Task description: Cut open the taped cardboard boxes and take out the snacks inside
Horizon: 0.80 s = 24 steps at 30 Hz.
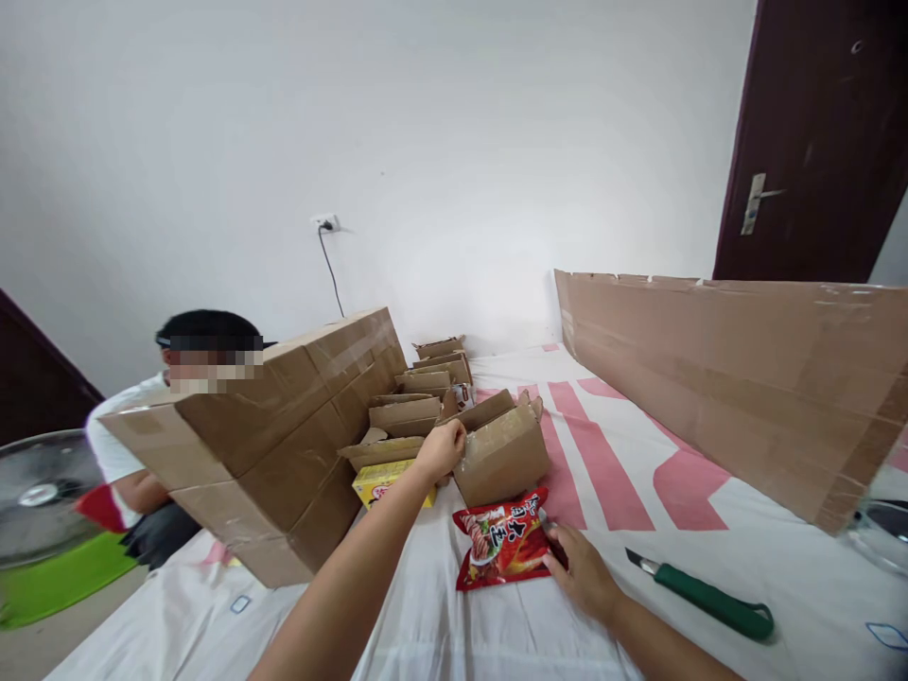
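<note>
My left hand [441, 448] is closed on the near left edge of a small open cardboard box [503, 456], which sits tilted on the sheet. Just in front of that box lies a red packet of instant noodles [500, 541] with a noodle picture and large characters on it. At the packet's right end, my right hand [583, 573] has its thumb and fingers closed on the edge. A yellow box [383, 480] stands left of my left hand, partly hidden by my forearm. The inside of the small cardboard box is mostly hidden.
A green utility knife [709, 596], blade out, lies at the right. Several small open cartons [406, 414] line a big cardboard wall [284, 426] on the left. Another cardboard panel [738, 378] stands right. A person [128, 454] crouches behind the left wall.
</note>
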{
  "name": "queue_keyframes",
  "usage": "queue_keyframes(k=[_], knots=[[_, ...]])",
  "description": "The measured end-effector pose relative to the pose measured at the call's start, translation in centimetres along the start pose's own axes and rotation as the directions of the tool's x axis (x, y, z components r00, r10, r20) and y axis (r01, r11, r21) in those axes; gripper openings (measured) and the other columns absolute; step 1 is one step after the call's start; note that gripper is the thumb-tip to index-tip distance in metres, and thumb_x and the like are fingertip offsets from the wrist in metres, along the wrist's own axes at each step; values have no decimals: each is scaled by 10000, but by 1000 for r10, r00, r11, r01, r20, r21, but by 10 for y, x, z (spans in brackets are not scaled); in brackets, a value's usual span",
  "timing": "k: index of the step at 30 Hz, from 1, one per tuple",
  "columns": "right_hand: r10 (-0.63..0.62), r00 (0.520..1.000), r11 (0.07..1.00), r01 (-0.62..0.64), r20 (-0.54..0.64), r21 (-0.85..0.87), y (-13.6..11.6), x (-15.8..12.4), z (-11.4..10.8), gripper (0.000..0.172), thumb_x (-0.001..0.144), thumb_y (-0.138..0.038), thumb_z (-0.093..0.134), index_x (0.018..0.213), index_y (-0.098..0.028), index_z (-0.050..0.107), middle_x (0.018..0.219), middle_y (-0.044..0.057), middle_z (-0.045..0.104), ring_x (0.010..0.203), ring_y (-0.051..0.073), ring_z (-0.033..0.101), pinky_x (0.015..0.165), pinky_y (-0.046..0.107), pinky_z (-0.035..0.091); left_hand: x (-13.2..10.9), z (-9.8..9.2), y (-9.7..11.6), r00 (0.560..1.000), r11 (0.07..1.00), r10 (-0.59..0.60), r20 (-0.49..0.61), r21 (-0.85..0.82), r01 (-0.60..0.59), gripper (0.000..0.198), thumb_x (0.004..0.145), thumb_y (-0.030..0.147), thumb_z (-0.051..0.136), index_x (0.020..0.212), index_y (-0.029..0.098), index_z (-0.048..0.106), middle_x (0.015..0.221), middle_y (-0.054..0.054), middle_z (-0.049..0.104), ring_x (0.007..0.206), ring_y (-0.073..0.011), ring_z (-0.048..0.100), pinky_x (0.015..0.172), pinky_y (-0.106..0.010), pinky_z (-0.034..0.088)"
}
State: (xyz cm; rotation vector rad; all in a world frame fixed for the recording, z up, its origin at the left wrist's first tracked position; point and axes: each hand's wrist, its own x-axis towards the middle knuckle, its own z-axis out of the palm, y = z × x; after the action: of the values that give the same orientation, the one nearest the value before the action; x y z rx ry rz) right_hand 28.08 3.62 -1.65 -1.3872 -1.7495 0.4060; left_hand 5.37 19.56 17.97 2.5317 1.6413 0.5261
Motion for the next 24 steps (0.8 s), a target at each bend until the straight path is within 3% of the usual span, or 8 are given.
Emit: queue_keyframes(k=[4, 8, 11, 13, 15, 17, 20, 24], knots=[[-19, 1000, 1000, 19, -16, -8, 1, -1, -1, 173, 843, -257, 514, 987, -199, 589, 966, 81, 647, 916, 236, 610, 831, 376, 505, -1, 7, 1, 1000, 998, -7, -13, -67, 6, 257, 909, 341, 559, 1078, 153, 601, 1060, -58, 644, 908, -178, 634, 805, -389, 540], [-61, 996, 998, 60, -66, -20, -12, 9, -11, 289, 897, -326, 465, 1136, -190, 553, 1133, 123, 604, 1097, 263, 551, 969, 432, 445, -3, 10, 4, 999, 992, 25, 42, -125, -20, 249, 907, 339, 563, 1064, 150, 607, 1041, -53, 649, 884, -171, 638, 784, -375, 547], [-212, 974, 973, 203, -76, -107, -42, 39, -24, 334, 896, -317, 487, 1198, -185, 544, 1281, 130, 540, 1249, 277, 445, 1076, 456, 334, -4, 9, 9, 995, 987, 58, 87, -157, -44, 247, 907, 340, 563, 1056, 149, 609, 1026, -50, 652, 868, -166, 640, 771, -367, 550], [-365, 931, 912, 352, -23, -213, -68, 68, -33, 409, 871, -271, 523, 1270, -181, 511, 1386, 120, 476, 1347, 288, 337, 1112, 470, 265, -5, 7, 14, 991, 983, 81, 108, -174, -61, 242, 907, 339, 564, 1048, 148, 611, 1018, -49, 653, 863, -164, 641, 769, -365, 550], [-380, 924, 878, 371, 29, -304, -90, 99, -39, 563, 838, -296, 588, 1357, -145, 430, 1455, 135, 407, 1389, 304, 266, 1129, 482, 210, -6, 5, 17, 988, 979, 99, 122, -187, -75, 235, 908, 336, 563, 1040, 149, 614, 1016, -48, 655, 865, -164, 640, 774, -366, 549], [-317, 947, 880, 316, 57, -355, -105, 126, -41, 552, 845, -332, 601, 1340, -139, 448, 1395, 155, 479, 1332, 312, 360, 1109, 500, 212, -9, 3, 19, 986, 976, 107, 128, -200, -80, 229, 906, 333, 566, 1032, 149, 617, 1014, -47, 656, 870, -165, 640, 781, -370, 547], [-249, 963, 889, 271, 105, -369, -111, 148, -40, 299, 874, -335, 576, 1112, -158, 606, 1095, 132, 666, 1077, 289, 570, 992, 469, 338, -15, 5, 19, 991, 973, 80, 106, -224, -54, 220, 898, 327, 579, 1020, 149, 621, 1015, -47, 657, 882, -168, 638, 794, -378, 543], [-173, 973, 894, 221, 155, -390, -106, 147, -37, 224, 889, -336, 561, 1005, -157, 628, 1001, 117, 689, 978, 265, 608, 895, 408, 383, -17, 14, 16, 998, 949, -66, -22, -310, 56, 222, 898, 327, 580, 1026, 150, 618, 1021, -49, 654, 891, -171, 636, 797, -380, 542]])
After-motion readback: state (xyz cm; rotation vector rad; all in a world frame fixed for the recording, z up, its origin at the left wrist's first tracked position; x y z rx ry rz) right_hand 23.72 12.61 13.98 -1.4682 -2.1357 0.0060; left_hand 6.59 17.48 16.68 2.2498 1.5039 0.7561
